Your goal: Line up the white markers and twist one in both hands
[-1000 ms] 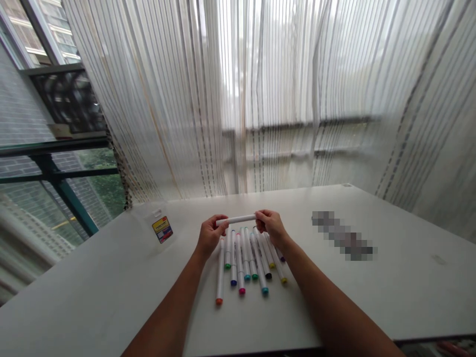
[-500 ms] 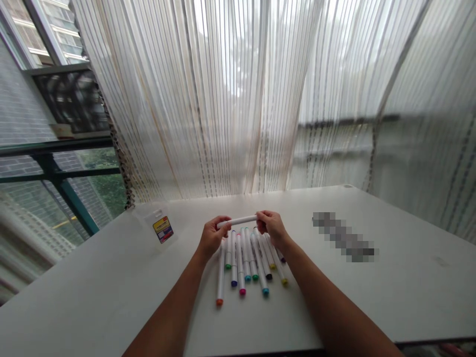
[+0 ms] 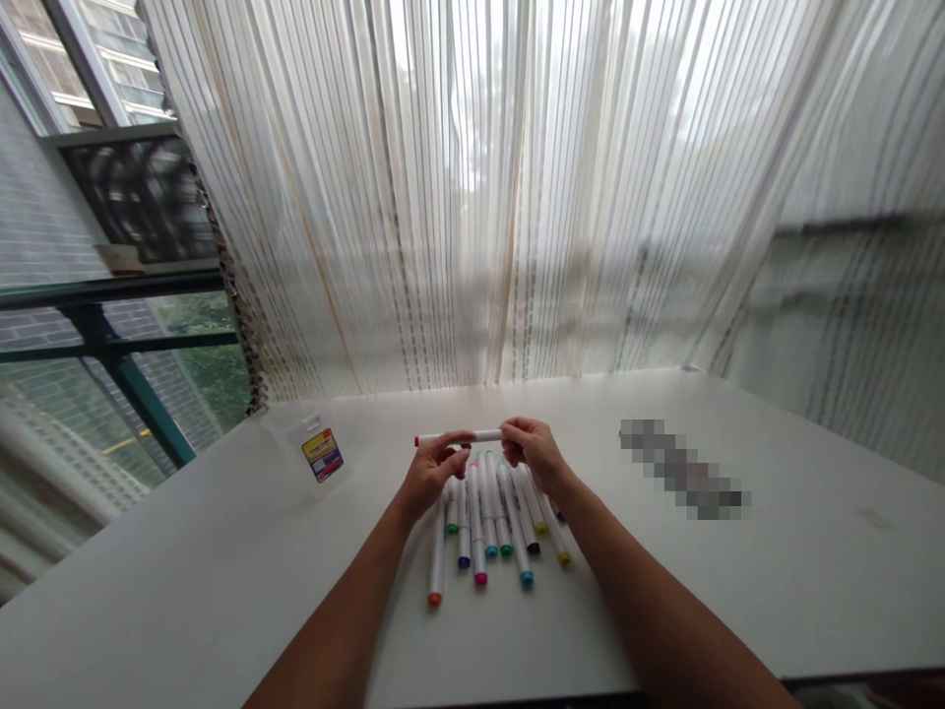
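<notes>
Indoor room, home or office unclear: white table [image 3: 184, 591], sheer striped curtains [image 3: 472, 197], window [image 3: 125, 325] facing brick building [image 3: 44, 197].

Left hand [image 3: 432, 473] and right hand [image 3: 533, 455] both gripping white marker [image 3: 479, 435], held level above desk [image 3: 738, 591], red end sticking out left. Colour-capped markers [image 3: 479, 522] lying fanned on desk just below hands. Clear plastic packet [image 3: 295, 443] with yellow label further left. Sheer striped curtain [image 3: 472, 197] beyond desk.
</notes>
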A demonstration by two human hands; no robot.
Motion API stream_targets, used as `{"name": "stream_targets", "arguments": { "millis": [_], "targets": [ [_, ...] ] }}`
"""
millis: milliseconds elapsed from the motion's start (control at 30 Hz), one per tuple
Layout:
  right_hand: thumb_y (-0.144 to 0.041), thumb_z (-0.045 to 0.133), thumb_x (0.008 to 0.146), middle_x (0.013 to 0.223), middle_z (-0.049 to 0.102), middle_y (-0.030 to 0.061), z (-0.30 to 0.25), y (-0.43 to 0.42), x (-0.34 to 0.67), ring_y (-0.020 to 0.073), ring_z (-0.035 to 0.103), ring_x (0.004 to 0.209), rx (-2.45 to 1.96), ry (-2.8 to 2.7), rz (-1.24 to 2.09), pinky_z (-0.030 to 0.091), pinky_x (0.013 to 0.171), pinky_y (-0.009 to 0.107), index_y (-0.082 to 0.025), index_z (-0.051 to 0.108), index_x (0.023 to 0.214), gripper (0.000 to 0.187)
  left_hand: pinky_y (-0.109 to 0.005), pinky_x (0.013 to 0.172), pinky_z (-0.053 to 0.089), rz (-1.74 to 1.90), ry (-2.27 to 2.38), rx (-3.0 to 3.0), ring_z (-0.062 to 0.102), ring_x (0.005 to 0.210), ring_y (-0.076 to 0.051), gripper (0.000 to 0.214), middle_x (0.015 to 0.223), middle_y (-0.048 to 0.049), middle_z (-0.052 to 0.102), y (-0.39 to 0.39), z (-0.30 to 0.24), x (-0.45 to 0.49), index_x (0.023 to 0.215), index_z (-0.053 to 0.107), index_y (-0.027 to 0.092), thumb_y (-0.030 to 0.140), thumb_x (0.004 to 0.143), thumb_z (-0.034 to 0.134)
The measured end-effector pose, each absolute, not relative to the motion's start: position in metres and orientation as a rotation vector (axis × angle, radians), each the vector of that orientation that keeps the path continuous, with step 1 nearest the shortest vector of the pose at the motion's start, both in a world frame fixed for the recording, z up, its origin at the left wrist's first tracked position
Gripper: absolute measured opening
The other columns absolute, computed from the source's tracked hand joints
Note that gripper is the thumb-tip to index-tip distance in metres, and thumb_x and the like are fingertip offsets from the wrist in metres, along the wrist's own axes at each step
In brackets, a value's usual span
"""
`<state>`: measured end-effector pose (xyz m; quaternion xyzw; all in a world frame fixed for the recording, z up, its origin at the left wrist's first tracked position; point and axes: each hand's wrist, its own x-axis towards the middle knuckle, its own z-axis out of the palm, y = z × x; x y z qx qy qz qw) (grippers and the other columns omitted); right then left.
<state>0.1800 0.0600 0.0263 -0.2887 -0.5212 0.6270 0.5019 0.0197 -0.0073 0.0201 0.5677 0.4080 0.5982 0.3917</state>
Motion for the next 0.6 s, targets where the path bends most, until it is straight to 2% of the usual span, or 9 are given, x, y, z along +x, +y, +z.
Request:
{"name": "stream_targets", "arguments": {
  "millis": [133, 300, 500, 600],
  "targets": [
    [-0.023, 0.058, 0.057, 0.038, 0.040, -0.0067, 0.0289, 0.0637, 0.1853, 0.0039, 0.032, 0.032, -0.720, -1.152, 1.448, 0.021, 0.032, 0.018, -0.015, 0.051, 0.054, 0.011, -0.024, 0.053, 0.044, 1.623, 1.048, 1.380, 0.051, 0.053, -0.008, 0.034, 0.074, -0.0015, 0.059, -0.0085, 0.0228, 0.0179, 0.098, 0.063, 0.014, 0.025, 0.066, 0.063],
    [-0.022, 0.057, 0.056, 0.038, 0.039, -0.0066, 0.0290, 0.0664, 0.1881, 0.0036, 0.031, 0.033, -0.738, -1.147, 1.456, 0.020, 0.032, 0.018, -0.015, 0.051, 0.054, 0.010, -0.025, 0.054, 0.043, 1.546, 1.006, 1.444, 0.051, 0.054, -0.009, 0.027, 0.076, -0.0023, 0.059, -0.0087, 0.0224, 0.0159, 0.090, 0.066, 0.013, 0.024, 0.065, 0.064],
    [-0.023, 0.058, 0.056, 0.038, 0.038, -0.0069, 0.0272, 0.0687, 0.1884, 0.0035, 0.030, 0.034, -0.729, -1.168, 1.456, 0.019, 0.032, 0.018, -0.015, 0.051, 0.054, 0.011, -0.025, 0.055, 0.043, 1.510, 0.974, 1.445, 0.052, 0.055, -0.009, 0.033, 0.075, -0.0024, 0.059, -0.0079, 0.0205, 0.0127, 0.097, 0.064, 0.013, 0.022, 0.065, 0.063],
    [-0.023, 0.057, 0.056, 0.038, 0.037, -0.0073, 0.0270, 0.0700, 0.1898, 0.0033, 0.029, 0.033, -0.736, -1.145, 1.435, 0.018, 0.032, 0.018, -0.015, 0.051, 0.054, 0.011, -0.025, 0.055, 0.043, 1.532, 0.960, 1.439, 0.052, 0.056, -0.010, 0.043, 0.074, -0.0012, 0.058, -0.0085, 0.0213, 0.0133, 0.108, 0.058, 0.015, 0.022, 0.065, 0.063]
  ]
}}
